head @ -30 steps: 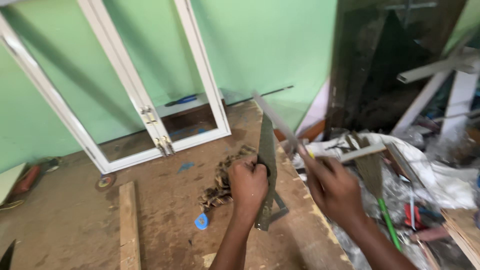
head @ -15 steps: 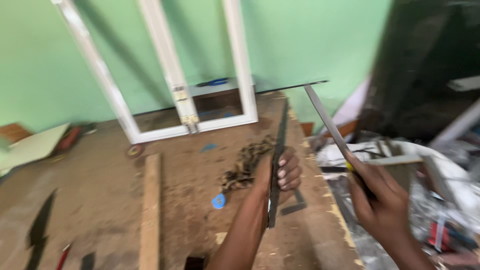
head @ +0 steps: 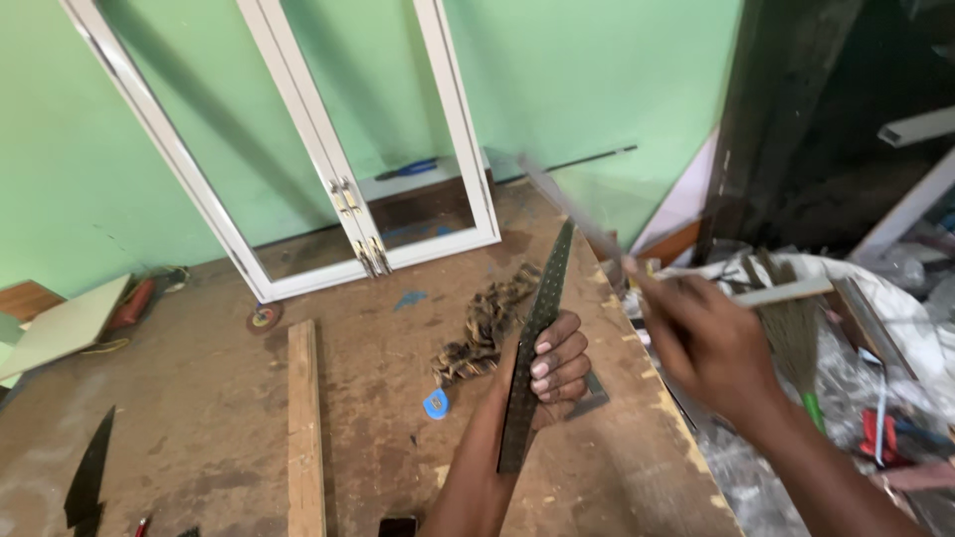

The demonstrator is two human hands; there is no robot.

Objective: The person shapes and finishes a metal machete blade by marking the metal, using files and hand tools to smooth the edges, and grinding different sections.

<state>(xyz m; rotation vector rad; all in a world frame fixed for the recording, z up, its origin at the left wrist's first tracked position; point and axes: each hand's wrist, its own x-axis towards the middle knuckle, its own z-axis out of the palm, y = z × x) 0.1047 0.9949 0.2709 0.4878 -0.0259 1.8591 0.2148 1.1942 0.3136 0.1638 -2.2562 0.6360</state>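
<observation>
- My left hand point(head: 553, 366) is clamped around a dark saw blade point(head: 535, 338), fingers curled over its flat; the blade stands on edge over the workbench point(head: 378, 398), tip pointing away toward the wall.
- My right hand point(head: 708, 343) is closed on a thin metal rod point(head: 572, 209) (motion-blurred, can't tell what kind), angled up and left, crossing just above the blade's tip.
- Pile of wood shavings point(head: 487, 323) sits just left of the blade, blue scrap point(head: 435, 404) near it.
- Wooden strip point(head: 303, 428) lies further left; white window frame point(head: 338, 189) leans on the green wall.
</observation>
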